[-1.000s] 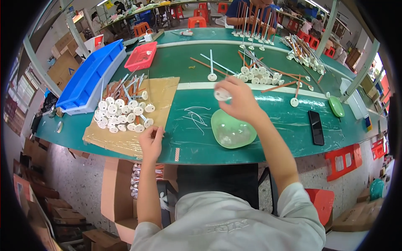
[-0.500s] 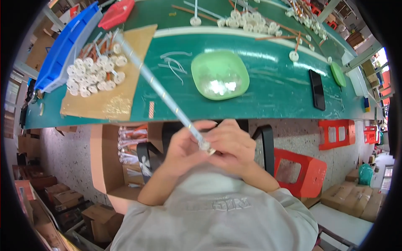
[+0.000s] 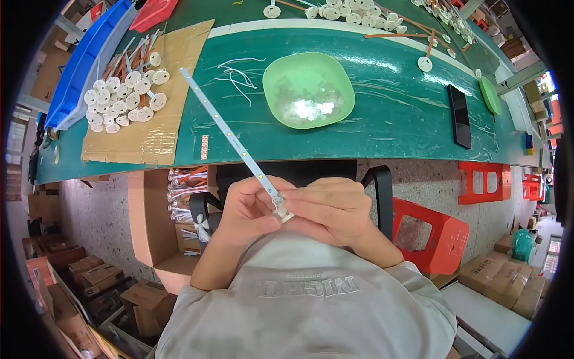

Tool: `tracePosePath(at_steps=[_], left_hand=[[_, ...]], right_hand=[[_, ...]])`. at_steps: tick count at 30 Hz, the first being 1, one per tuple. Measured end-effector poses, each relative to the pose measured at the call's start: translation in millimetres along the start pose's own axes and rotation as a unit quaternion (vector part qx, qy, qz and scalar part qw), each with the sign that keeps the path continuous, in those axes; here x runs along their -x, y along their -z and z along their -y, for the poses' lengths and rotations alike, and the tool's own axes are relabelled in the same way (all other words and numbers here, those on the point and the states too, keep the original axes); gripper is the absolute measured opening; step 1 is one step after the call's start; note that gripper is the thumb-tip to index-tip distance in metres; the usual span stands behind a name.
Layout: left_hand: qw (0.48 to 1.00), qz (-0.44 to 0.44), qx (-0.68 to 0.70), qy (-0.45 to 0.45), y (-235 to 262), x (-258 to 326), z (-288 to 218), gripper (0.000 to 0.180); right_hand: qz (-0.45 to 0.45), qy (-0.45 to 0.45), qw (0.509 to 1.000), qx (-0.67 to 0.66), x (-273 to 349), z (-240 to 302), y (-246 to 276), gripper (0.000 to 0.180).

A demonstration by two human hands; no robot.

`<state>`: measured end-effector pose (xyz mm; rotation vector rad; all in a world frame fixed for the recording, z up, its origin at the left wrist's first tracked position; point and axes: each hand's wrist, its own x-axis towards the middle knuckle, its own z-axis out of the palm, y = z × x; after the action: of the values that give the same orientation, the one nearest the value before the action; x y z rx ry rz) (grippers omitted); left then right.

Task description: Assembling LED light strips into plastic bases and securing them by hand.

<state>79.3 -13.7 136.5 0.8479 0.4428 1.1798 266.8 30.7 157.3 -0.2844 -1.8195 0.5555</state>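
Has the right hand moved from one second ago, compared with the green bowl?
Yes. The right hand moved from beyond the green bowl back toward the body.

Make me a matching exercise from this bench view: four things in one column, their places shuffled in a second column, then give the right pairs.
Things:
1. light strip
2. green bowl
3. white discs
4. black phone

Places:
A. heaped on the brown cardboard sheet
B. flat on the green table, right of the bowl
C. one end pinched between left hand and right hand
D. middle of the table, small clear bits inside

Pairs: 1-C, 2-D, 3-A, 4-B
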Motion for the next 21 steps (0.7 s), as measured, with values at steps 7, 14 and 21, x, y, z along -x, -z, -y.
tracePosePath(at_steps=[7, 14, 21], left_hand=[[1.0, 0.009, 0.009, -0.004, -3.3, -6.8, 3.8, 0.054], [0.997, -0.036, -0.069, -0.014, -6.1, -12.6, 1.1, 0.061], [0.999, -0.043, 0.0, 0.005, 2.3, -12.7, -3.6, 0.058]], right_hand=[[-0.03, 0.004, 0.997, 0.068, 1.0, 0.8, -2.1, 0.026], [-0.088, -0.017, 0.991, 0.097, -1.4, -1.2, -9.4, 0.029], [0.025, -0.067, 0.997, 0.031, -8.1, -2.4, 5.0, 0.031]])
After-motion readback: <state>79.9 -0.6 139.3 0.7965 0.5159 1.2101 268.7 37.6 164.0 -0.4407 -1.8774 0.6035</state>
